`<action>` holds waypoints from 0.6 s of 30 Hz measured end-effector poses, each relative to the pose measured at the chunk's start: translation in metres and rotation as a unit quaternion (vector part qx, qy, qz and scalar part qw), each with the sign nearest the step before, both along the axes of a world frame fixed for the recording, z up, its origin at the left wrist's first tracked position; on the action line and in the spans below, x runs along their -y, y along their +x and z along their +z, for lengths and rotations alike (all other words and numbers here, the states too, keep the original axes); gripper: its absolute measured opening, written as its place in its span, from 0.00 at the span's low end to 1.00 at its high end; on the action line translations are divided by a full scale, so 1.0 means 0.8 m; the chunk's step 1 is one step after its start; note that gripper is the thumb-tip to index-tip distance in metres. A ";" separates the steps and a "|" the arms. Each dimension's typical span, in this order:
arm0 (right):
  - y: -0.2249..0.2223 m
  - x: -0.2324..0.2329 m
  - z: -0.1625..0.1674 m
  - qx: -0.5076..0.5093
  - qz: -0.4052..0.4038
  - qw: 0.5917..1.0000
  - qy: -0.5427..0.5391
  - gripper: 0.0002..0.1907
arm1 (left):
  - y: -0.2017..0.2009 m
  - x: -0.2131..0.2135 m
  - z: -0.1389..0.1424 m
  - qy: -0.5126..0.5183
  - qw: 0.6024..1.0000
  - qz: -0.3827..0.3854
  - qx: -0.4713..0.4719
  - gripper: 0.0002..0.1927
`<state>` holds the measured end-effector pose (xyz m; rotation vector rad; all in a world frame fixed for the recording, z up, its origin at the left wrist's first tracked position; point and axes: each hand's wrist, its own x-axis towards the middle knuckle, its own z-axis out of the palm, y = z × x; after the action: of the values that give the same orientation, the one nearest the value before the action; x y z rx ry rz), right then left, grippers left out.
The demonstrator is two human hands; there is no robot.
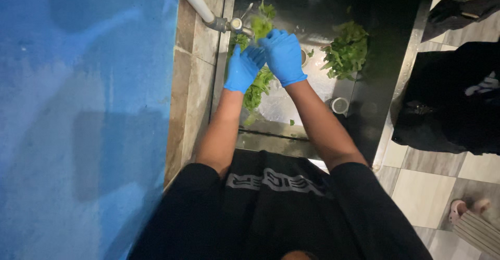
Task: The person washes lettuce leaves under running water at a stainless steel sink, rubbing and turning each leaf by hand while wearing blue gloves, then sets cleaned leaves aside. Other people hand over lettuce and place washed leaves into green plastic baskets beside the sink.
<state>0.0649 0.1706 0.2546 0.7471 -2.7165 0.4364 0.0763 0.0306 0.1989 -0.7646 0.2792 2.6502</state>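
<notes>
Both my hands wear blue gloves and meet over a steel sink [312, 15]. My left hand [242, 68] and my right hand [283, 55] together grip a bunch of leafy greens [261, 26] right under the tap [235, 24]. More of the bunch hangs below my hands [257, 91]. Whether water runs from the tap I cannot tell.
A second heap of leafy greens [345, 51] lies in the sink to the right, near the drain [339, 105]. A white pipe [197, 0] feeds the tap along a tiled ledge. A blue wall [83, 109] fills the left. Another person's foot in a sandal [469, 208] is at lower right.
</notes>
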 end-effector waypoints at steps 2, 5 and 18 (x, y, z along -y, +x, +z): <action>0.002 0.003 0.000 -0.010 0.039 0.999 0.038 0.09 | -0.006 -0.001 -0.001 0.071 0.993 0.017 -0.089 0.36; 0.014 -0.003 -0.018 -0.007 0.071 0.997 0.029 0.15 | -0.018 0.008 -0.003 0.080 0.991 0.042 -0.099 0.33; 0.023 -0.027 -0.011 -0.050 0.035 0.998 -0.001 0.16 | -0.019 0.045 0.004 0.004 0.997 -0.036 -0.061 0.26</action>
<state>0.0834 0.1925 0.2457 0.8415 -2.6036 0.4050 0.0608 -0.0057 0.2022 -0.5804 0.3218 2.6312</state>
